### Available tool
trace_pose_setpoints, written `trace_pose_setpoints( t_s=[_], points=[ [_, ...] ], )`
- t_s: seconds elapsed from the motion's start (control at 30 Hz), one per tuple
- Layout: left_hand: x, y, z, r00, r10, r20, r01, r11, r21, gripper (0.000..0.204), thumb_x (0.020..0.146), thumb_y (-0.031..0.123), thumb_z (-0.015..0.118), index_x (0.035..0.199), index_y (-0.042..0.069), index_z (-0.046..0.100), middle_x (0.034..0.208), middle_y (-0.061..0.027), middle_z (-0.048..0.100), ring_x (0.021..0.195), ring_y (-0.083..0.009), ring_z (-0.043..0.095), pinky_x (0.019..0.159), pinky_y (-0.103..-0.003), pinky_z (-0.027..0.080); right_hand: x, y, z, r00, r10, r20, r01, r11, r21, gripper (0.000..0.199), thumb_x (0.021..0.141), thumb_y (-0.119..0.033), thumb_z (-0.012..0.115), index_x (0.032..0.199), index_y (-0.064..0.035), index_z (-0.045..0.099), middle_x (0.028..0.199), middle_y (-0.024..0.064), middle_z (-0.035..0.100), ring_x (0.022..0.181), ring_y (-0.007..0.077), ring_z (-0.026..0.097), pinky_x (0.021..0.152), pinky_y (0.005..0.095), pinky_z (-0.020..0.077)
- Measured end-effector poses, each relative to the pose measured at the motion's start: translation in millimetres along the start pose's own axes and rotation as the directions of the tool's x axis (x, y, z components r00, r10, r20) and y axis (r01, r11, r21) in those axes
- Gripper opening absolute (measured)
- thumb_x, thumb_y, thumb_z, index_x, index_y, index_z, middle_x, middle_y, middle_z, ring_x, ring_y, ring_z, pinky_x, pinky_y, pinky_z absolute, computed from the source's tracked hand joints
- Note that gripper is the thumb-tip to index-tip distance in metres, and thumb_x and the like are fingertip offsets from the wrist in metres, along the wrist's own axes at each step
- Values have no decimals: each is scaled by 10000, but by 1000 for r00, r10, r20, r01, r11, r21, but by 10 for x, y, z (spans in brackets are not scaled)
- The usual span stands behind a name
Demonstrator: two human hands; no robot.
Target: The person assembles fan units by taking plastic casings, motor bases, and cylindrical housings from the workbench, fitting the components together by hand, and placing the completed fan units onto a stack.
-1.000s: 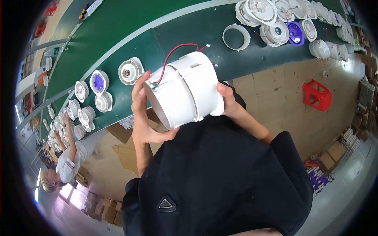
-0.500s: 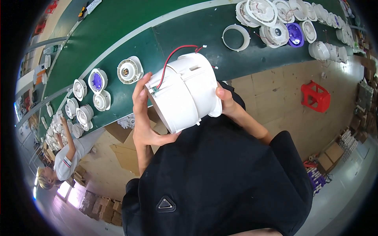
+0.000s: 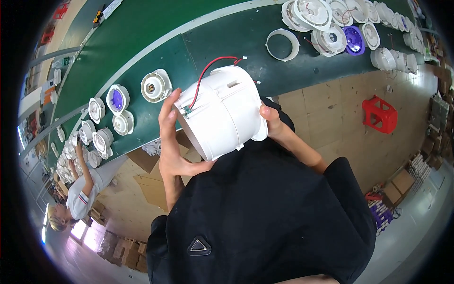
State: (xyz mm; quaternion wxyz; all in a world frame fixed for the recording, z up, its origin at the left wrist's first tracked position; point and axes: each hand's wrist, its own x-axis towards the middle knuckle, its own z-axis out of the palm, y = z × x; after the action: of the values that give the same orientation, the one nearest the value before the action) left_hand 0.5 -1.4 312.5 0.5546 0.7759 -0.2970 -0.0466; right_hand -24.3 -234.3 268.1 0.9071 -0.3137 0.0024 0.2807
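A white plastic cylindrical housing (image 3: 224,113) is held up between both my hands, tilted, above the near edge of the table. My left hand (image 3: 172,146) grips its left rim, thumb below and fingers above. My right hand (image 3: 274,120) holds the flanged right end, with the thumb in sight and the other fingers hidden behind it. A red and black wire pair (image 3: 208,71) arches over the top from a small green connector spot (image 3: 187,110) near the left rim to white plugs. A white round part with a brass centre (image 3: 153,86) lies on the table beyond my left hand.
On the green table (image 3: 208,42) lie a white ring (image 3: 283,45), a purple-centred part (image 3: 353,40) and several white round parts (image 3: 331,40). A co-worker (image 3: 82,189) handles white parts at the left. A red stool (image 3: 379,114) stands on the floor at right.
The housing and both hands are almost where they were, with only a very slight shift in the view. At the left, the co-worker's hand has moved a little among the white parts.
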Motion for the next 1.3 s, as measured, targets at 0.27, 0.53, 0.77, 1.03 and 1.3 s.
trace_pose_setpoints(
  t_s=[0.27,0.53,0.77,1.03,1.3],
  points=[
    [-18,-11,183,1000,-30,1,30,999,-19,1266,551,455,896,1541,187,152,1550,-289,135,1424,-456,196,1121,-569,212,-26,100,-300,981,67,-183,-26,976,216,791,906,-551,427,1456,5,315,1434,215,429,1286,342,476,1074,457,386],
    [-135,-528,363,660,-743,113,528,351,-774,640,1018,470,302,1484,32,276,1443,-183,434,1328,-268,440,1092,-395,344,191,186,-680,992,103,-74,-37,790,612,591,994,-423,382,1409,-1,403,1396,178,491,1268,311,504,1087,458,383],
    [-452,-1867,802,491,-870,-53,659,411,-631,501,1030,411,337,1392,79,435,1305,-70,550,1153,-165,559,928,-317,477,934,815,-1640,898,227,-377,-297,944,-140,393,1011,-280,459,1278,-3,536,1179,86,623,1074,172,609,920,364,498],
    [-64,-2526,1279,480,-870,-112,692,453,-562,371,1022,257,362,1274,83,572,935,-52,639,839,-116,599,725,-286,514,907,1104,-2492,700,-137,-701,-217,894,-392,336,983,-180,449,1198,24,607,1082,107,665,982,178,631,851,310,501],
    [116,-2577,1350,622,-728,-290,753,657,-35,290,857,146,575,1122,52,647,1203,-223,545,1132,-374,520,984,-427,440,722,606,-2344,647,-542,-536,-405,352,-844,287,850,-34,486,1028,-2,708,976,189,709,863,270,687,811,351,516]
  ],
)
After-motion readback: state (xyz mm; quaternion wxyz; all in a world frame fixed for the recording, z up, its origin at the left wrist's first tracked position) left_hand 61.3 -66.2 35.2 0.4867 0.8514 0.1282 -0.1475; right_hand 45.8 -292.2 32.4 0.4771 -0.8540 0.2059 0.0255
